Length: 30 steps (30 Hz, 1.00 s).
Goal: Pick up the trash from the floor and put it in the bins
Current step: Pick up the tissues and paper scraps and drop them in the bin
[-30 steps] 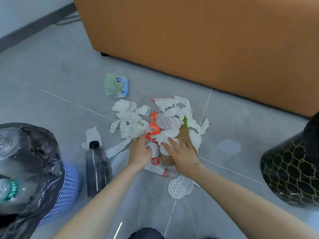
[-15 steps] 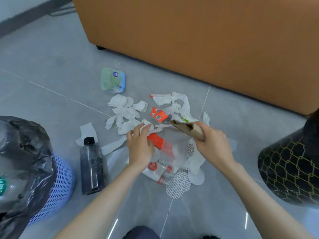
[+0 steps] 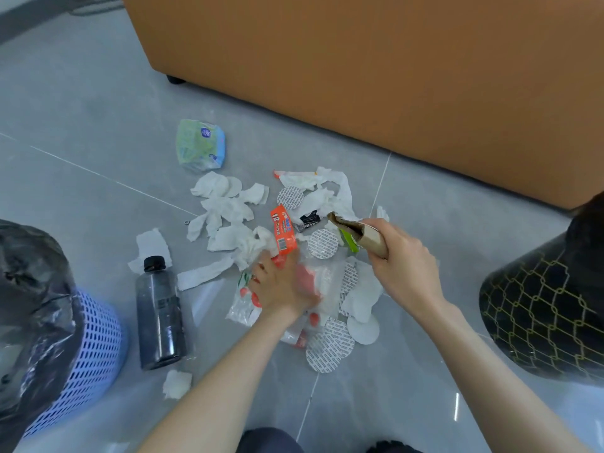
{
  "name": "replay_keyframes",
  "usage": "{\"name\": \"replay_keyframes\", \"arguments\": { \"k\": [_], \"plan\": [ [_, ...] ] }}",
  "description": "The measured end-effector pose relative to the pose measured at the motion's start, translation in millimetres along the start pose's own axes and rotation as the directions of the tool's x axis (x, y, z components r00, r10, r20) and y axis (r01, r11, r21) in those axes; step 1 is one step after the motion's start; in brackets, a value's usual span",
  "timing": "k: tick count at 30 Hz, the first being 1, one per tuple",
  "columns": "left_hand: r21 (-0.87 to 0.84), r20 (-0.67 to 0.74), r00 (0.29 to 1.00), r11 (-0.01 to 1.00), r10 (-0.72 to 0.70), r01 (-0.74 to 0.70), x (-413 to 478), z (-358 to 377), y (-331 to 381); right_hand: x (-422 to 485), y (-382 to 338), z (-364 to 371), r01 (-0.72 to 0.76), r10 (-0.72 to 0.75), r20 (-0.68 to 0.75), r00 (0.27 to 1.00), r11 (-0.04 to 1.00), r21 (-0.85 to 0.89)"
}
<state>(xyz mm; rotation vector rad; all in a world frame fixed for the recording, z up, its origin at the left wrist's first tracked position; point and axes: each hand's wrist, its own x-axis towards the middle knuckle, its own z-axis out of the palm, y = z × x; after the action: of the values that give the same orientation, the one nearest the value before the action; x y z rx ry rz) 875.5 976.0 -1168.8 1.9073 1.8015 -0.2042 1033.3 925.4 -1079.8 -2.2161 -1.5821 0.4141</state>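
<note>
Right hand (image 3: 405, 266): closed round flattened cardboard (image 3: 362, 235), lifted, probably for binning. Left hand (image 3: 284, 286): fingers bent onto clear plastic wrapper (image 3: 327, 279) beneath, likely gathering; grip unconfirmed.

Bare forearms (image 3: 228, 371), dark trousers (image 3: 271, 441)

Right hand (image 3: 405, 269) grips torn cardboard (image 3: 366, 235); left hand (image 3: 284, 286) rests on plastic wrappers (image 3: 243, 305).
</note>
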Motion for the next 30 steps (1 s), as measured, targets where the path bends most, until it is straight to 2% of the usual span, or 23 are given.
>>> {"name": "replay_keyframes", "arguments": {
  "k": [5,9,12,16,21,30],
  "plan": [
    [-0.045,-0.013,0.986,0.985,-0.166,0.165,-3,9,-17,-4,5,10,0.018,-0.018,-0.003,1.000,1.000,-0.006],
    [-0.078,-0.109,0.984,0.988,-0.139,0.131,-7,10,-28,-5,0,18,0.054,-0.054,0.008,0.999,0.998,0.011],
    [-0.108,-0.121,0.982,0.985,-0.144,0.131,-7,7,-29,-6,-2,27,0.095,-0.095,0.003,0.995,0.995,-0.012],
    [-0.258,-0.118,0.990,0.965,-0.081,0.048,-7,6,-30,-8,-3,36,0.156,-0.156,-0.006,0.988,0.985,-0.070],
    [-0.317,-0.150,0.988,0.948,-0.046,-0.004,-11,-15,-29,-9,-4,28,0.232,-0.238,-0.039,0.970,0.965,-0.127],
    [-0.342,-0.137,0.980,0.922,0.143,-0.183,-40,-123,-2,-11,-30,-61,0.375,-0.428,-0.225,0.875,0.895,-0.243]
  ]
}}
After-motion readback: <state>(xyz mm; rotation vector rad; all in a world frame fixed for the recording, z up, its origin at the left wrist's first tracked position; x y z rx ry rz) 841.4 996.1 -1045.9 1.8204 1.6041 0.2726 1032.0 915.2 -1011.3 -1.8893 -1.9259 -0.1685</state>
